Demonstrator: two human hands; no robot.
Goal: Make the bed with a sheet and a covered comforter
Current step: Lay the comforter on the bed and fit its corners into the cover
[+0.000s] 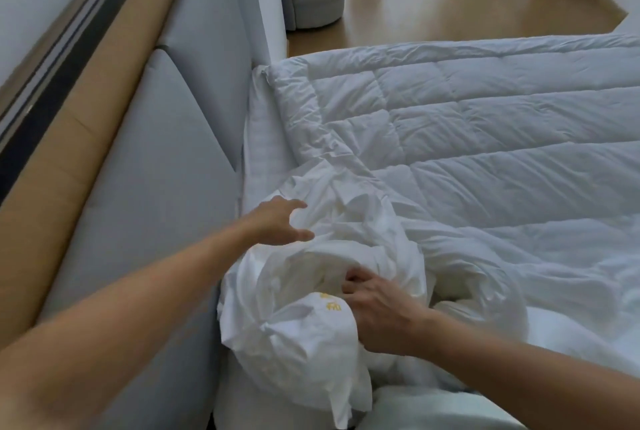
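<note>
Bunched white duvet cover (311,336) sits at 6 o'clock, the right hand (377,311) gripping its folds with curled fingers. At its 10 o'clock edge is the left hand (277,221), fingers spread and relaxed. Quilted comforter (485,138) spreads toward 2 o'clock; grey headboard (166,138) at 9.

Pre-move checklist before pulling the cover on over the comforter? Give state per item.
1. Right hand grips bunched cover: ok.
2. Left hand gripping cover: not ok, fingers open.
3. Comforter flat on far side: ok.
4. Comforter flat near hands: not ok, bunched.
5. Comforter corner inside cover: cannot tell, folds hide it.
</note>
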